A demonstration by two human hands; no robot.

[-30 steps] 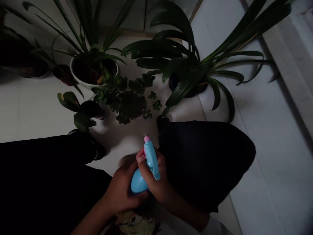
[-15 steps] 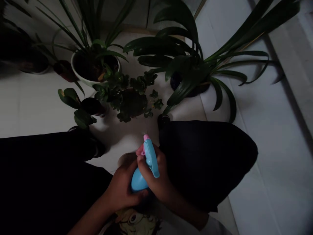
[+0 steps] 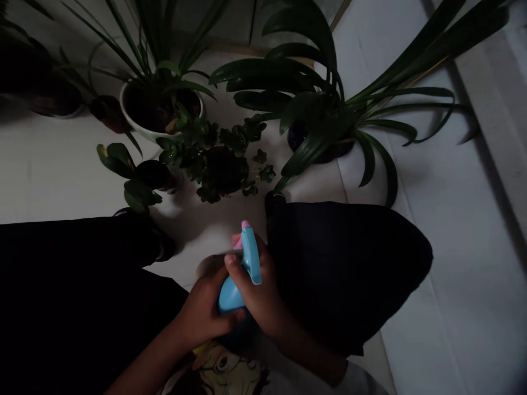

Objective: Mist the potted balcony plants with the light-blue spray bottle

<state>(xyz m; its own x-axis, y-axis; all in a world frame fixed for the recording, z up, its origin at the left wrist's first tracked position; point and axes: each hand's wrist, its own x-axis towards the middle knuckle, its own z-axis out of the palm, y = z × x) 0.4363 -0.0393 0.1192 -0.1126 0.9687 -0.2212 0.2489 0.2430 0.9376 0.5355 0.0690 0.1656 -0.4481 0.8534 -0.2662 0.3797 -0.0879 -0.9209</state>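
Note:
Between my knees is a blue spray bottle (image 3: pixel 231 295) with a pink nozzle and trigger, its nozzle pointing away from me. My left hand (image 3: pixel 201 310) wraps round the body of the bottle from the left. Around its neck and trigger my right hand (image 3: pixel 259 285) is closed, with fingertips at the pink trigger and the thumb along the near side. Just beyond the nozzle stands a low, small-leaved potted plant (image 3: pixel 224 164), apart from the bottle. The lower part of the bottle is hidden by my hands.
A white pot (image 3: pixel 144 129) with a long-leaved plant stands behind on the left. A dark pot (image 3: pixel 298 134) with broad arching leaves is at the right. A small plant (image 3: pixel 119 159) sits nearer left. My dark-trousered legs flank the pale tiled floor (image 3: pixel 61 181).
The spray bottle and both hands have shifted slightly up and left. The pink trigger now stands further out from the bottle's head, and the fine spray at the nozzle no longer shows.

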